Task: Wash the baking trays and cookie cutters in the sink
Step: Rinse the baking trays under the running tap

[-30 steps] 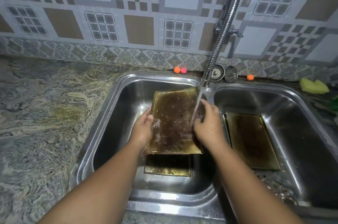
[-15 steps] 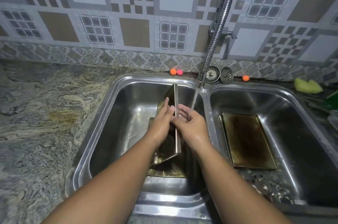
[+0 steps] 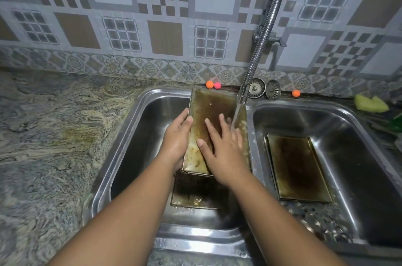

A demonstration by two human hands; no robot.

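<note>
A greasy brown baking tray [image 3: 212, 109] is held tilted over the left sink basin [image 3: 139, 148], its inner side facing me, under running water from the tap [image 3: 242, 94]. My left hand [image 3: 176, 139] grips the tray's left edge. My right hand [image 3: 224, 148] lies flat on the tray's inner surface with fingers spread, water falling on it. A second tray [image 3: 195, 194] lies on the left basin's floor beneath. A third tray [image 3: 298, 168] lies flat in the right basin [image 3: 359, 157]. No cookie cutters are clearly visible.
A marbled stone counter [image 3: 47, 139] runs to the left. Two sink strainers [image 3: 264, 89] and small orange and pink balls [image 3: 213, 84] sit on the back ledge. A yellow sponge [image 3: 369, 104] lies at far right. Food bits litter the right basin's front.
The tray was turned from its underside, through edge-on, to show its inner side. My right hand moved from the tray's right edge onto its inner surface.
</note>
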